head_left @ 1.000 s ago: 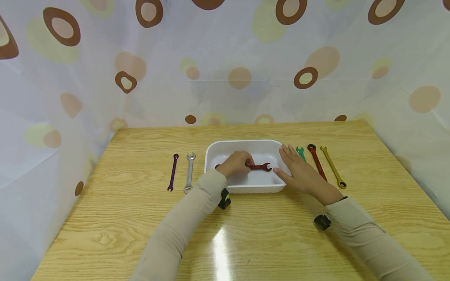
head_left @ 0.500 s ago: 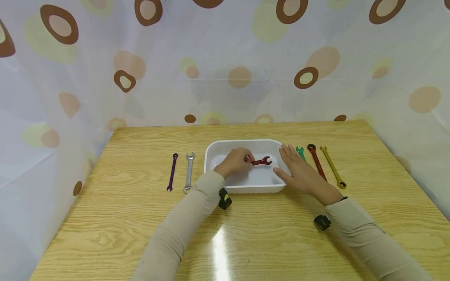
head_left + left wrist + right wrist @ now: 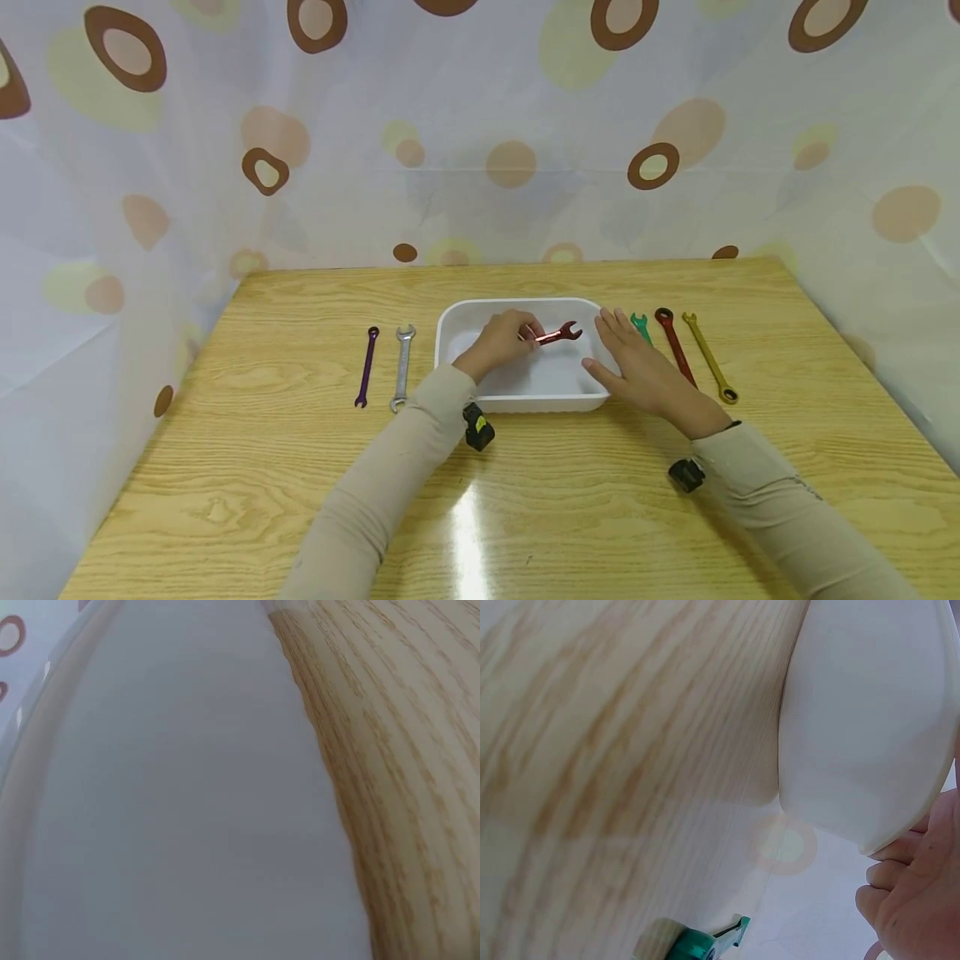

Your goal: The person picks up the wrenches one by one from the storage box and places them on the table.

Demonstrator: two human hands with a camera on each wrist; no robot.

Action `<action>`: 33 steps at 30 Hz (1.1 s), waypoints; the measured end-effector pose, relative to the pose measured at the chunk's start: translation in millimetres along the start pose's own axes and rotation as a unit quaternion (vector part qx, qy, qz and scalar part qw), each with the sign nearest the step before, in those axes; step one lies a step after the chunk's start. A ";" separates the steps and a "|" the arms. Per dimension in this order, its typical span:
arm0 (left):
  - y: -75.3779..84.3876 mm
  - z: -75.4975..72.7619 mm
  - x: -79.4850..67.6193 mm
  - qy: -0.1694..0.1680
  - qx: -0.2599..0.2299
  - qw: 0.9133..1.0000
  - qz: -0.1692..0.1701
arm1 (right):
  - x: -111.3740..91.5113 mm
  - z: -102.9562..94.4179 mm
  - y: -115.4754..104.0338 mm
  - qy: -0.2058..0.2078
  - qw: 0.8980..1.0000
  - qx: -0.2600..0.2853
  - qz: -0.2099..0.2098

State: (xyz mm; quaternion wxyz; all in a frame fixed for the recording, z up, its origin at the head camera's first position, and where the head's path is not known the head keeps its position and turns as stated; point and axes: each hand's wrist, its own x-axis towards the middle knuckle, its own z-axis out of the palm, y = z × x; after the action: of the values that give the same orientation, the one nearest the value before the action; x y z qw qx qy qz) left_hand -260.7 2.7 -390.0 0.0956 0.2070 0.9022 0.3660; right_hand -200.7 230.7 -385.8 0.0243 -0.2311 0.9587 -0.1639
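Over the inside of a white plastic tray [image 3: 540, 404], my left hand [image 3: 501, 340] pinches a dark red wrench [image 3: 561, 333]. The wrench's open-ended jaw points right and a little up; its other end is hidden by the hand. My right hand [image 3: 637, 367] rests at the tray's right rim with fingers straight and the thumb reaching over the inside. In the right wrist view, the fingers of that hand [image 3: 922, 889] lie along the rim of the tray [image 3: 870, 712]. The left wrist view holds only the tray's outer wall [image 3: 187, 787] and the wooden table, with no hand showing.
Left of the tray, a purple wrench [image 3: 367, 367] and a silver wrench [image 3: 403, 367] lie on the wooden table [image 3: 247, 475]. On the right lie a green wrench [image 3: 641, 325], partly behind my right hand, a red ratchet wrench [image 3: 675, 343] and a gold one [image 3: 710, 357]. A patterned curtain [image 3: 465, 208] surrounds the table.
My left hand has risen slightly with the red wrench, whose visible end has moved up and tilted from level to angled. My right hand has stayed at the tray's rim.
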 end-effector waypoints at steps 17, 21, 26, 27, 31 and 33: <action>5.2 -15.3 -3.9 0.038 -0.061 0.997 -0.015 | -1.1 -1.2 -1.7 -0.007 1.000 0.004 0.002; 10.5 -23.3 -5.5 0.050 -0.090 0.994 -0.024 | -1.5 -2.2 -1.8 -0.008 1.000 0.004 0.003; 17.7 -37.1 -10.3 0.069 -0.114 0.991 -0.023 | -1.1 -1.4 -0.7 -0.008 1.000 0.004 0.003; 19.0 -40.6 -11.6 0.074 -0.121 0.990 -0.022 | -1.0 -1.3 -0.5 -0.009 1.000 0.004 0.002; 22.4 -55.5 -16.5 0.099 -0.147 0.984 -0.015 | -0.9 -1.9 -0.6 -0.015 1.000 0.000 -0.002; 22.6 -63.1 -19.0 0.112 -0.160 0.981 -0.012 | -1.1 -2.5 -0.9 -0.018 1.000 -0.003 -0.004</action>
State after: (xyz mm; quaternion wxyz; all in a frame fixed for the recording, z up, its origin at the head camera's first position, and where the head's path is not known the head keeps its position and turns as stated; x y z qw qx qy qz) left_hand -257.3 -30.3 -328.7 0.0299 0.1359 0.8392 0.5258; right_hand -199.6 231.2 -383.2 0.0400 -0.2376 0.9577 -0.1574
